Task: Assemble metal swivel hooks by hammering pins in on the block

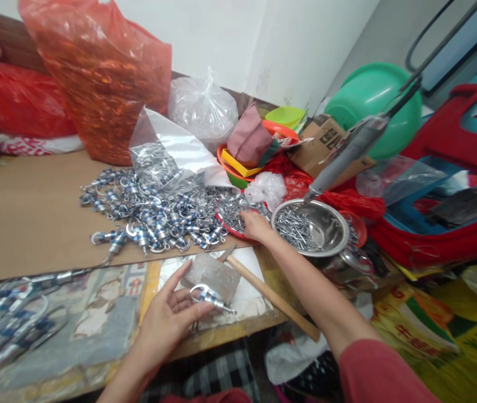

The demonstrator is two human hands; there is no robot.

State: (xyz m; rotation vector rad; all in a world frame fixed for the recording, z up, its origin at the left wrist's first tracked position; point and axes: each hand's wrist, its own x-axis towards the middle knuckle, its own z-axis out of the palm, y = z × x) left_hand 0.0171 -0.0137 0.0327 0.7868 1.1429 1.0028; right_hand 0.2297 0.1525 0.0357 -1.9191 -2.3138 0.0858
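My left hand [165,316] holds a small silver-and-blue metal hook fitting [210,296] between thumb and fingers, with the index finger stretched out. Right behind the fitting is a grey metal block [217,275] on a white sheet. A hammer [274,298] with a wooden handle lies slantwise beside the block. My right hand [256,225] reaches into a red-rimmed dish [235,233] of small shiny metal parts. Its fingers are bent together among the parts, and whatever they pinch is hidden. To the left of the dish spreads a pile of similar hook fittings [158,215].
A steel bowl [335,246] of metal pins stands right of my right hand, below a grey hanging tool [343,154]. More fittings [12,324] lie at the front left. Plastic bags [108,84] and a green basin [377,106] stand behind. Cardboard [32,212] covers the left side.
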